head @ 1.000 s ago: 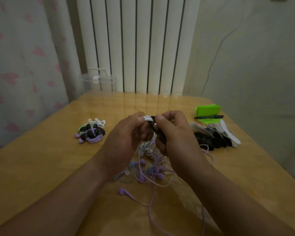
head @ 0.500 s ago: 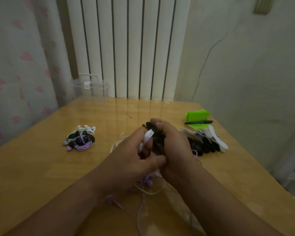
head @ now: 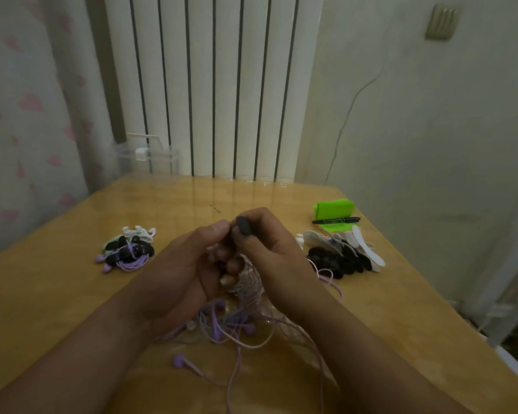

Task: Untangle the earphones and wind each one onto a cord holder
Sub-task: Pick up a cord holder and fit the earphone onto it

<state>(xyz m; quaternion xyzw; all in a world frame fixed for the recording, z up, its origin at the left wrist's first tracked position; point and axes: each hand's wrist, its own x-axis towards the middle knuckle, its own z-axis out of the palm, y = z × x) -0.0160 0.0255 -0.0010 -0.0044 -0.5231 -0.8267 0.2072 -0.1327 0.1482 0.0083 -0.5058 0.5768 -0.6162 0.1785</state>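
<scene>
Starting at the left of the frame, we see a small heap of wound earphones (head: 126, 249) lying on the table (head: 57, 294). Toward the middle, the left hand (head: 177, 276) curls its fingers in a narrow grip round pale cords rising from the tangled earphones (head: 222, 327), which sprawl in purple and pink loops at lower centre. Just right, the right hand (head: 275, 252) pinches a black cord holder (head: 244, 226), its grip tight on it, the left thumb tip touching alongside. Farther right lie spare cord holders (head: 341, 258), with a pen (head: 335, 220) across a green pad (head: 334, 206) behind them.
</scene>
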